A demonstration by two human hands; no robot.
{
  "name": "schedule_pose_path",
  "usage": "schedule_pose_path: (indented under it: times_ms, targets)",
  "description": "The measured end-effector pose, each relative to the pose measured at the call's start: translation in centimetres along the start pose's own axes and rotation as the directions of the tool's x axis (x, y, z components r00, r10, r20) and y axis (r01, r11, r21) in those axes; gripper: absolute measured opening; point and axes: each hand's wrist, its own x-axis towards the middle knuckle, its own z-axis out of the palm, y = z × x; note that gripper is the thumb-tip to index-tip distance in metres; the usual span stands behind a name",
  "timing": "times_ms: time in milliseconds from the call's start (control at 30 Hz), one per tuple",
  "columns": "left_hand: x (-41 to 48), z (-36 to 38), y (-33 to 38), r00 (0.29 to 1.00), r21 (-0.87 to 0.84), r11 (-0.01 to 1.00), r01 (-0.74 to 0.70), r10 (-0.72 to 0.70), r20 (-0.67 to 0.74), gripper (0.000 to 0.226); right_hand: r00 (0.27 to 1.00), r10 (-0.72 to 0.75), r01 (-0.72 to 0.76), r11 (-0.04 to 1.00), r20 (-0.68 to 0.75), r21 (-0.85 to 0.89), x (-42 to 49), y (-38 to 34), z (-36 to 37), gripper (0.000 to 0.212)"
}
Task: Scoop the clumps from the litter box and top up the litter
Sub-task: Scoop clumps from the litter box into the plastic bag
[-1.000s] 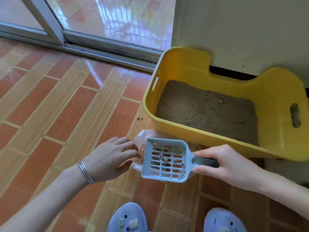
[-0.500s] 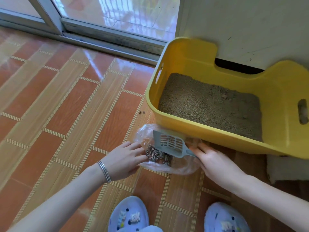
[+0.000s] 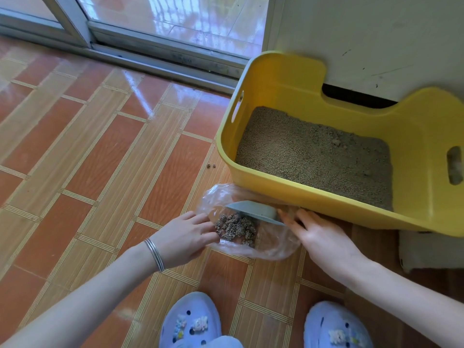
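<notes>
On the floor (image 3: pixel 100 159) just near of the yellow litter box (image 3: pixel 313 197), the left hand (image 3: pixel 185 239) rests loose-fingered on the clear bag's (image 3: pixel 271 244) left edge, while the right hand (image 3: pixel 324 237) reaches the tipped scoop (image 3: pixel 253 212) over the clumps (image 3: pixel 236 228) in the bag, its grip too blurred to tell.

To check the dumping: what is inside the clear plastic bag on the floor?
Dark clumps lie in the plastic bag, with the grey scoop tipped over them. What lies under the scoop is hidden.
</notes>
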Motion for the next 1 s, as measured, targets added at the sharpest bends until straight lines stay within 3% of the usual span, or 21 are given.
schedule_pose_path:
  times_ms: [200, 333, 467, 533, 667, 800, 1000]
  targets:
    - [0.1, -0.6, 0.0, 1.000, -0.017, 1.000, 0.004, -0.004, -0.010, 0.030, 0.999, 0.023, -0.023, 1.000, -0.041, -0.009, -0.4, 0.3, -0.6, 0.081]
    - [-0.3, -1.6, -0.6, 0.994, -0.068, 0.996, 0.066, -0.072, -0.085, 0.029, 0.999, -0.003, 0.012, 0.976, -0.042, 0.217, -1.8, 1.0, -1.5, 0.059]
    - [-0.5, -3.5, -1.6, 0.979, -0.083, 0.993, 0.079, -0.093, -0.179, 0.021, 1.000, -0.006, 0.015, 0.868, -0.018, 0.496, -3.4, 2.8, -3.2, 0.050]
    - [-0.1, -4.8, -1.9, 0.970, -0.086, 0.993, 0.083, -0.100, -0.221, 0.030, 1.000, -0.015, 0.026, 0.819, -0.024, 0.573, -3.8, 3.8, -4.3, 0.042]
    - [2.0, -7.6, -1.7, 0.943, -0.059, 0.996, 0.065, -0.081, -0.322, 0.030, 0.989, 0.126, -0.027, 0.663, -0.076, 0.748, -4.2, 5.9, -6.9, 0.040]
    - [4.9, -9.7, -0.6, 0.904, -0.046, 0.998, 0.036, -0.052, -0.425, 0.028, 0.955, 0.286, -0.127, 0.644, -0.084, 0.754, -3.7, 8.8, -8.7, 0.018]
    - [10.6, -11.0, 1.2, 0.920, -0.038, 0.998, -0.042, 0.024, -0.392, 0.030, 0.843, 0.486, -0.534, 0.698, 0.232, 0.477, -2.3, 14.2, -7.4, 0.011]
